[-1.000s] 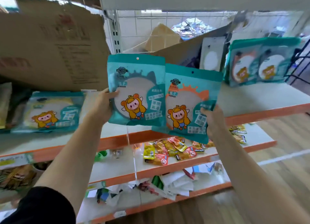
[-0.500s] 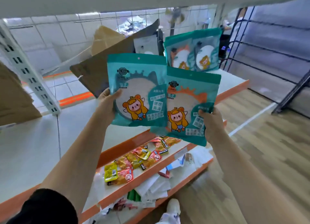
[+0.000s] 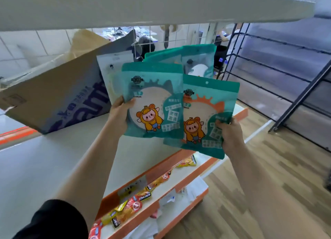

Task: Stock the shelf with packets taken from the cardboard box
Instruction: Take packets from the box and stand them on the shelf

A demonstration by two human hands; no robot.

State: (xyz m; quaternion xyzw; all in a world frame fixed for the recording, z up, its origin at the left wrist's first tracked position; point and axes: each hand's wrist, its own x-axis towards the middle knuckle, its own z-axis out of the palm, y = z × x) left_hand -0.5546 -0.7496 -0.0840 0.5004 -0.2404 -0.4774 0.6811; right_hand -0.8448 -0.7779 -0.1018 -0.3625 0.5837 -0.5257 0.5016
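Small yellow and red snack sachets point(image 3: 136, 204) lie scattered in a loose row. White paper sheets point(image 3: 195, 186) lie just beyond them. A black metal rack point(image 3: 279, 74) stands on the wood-effect plank floor point(image 3: 268, 176). A white tiled wall point(image 3: 35, 43) is at the rear left.

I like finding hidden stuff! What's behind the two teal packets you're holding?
More teal packets and one white packet, beside the cardboard box. The held packets cover their lower parts and what they rest on.

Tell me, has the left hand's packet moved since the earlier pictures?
Yes. The left hand's packet moved right along the shelf, and now overlaps the standing packets.
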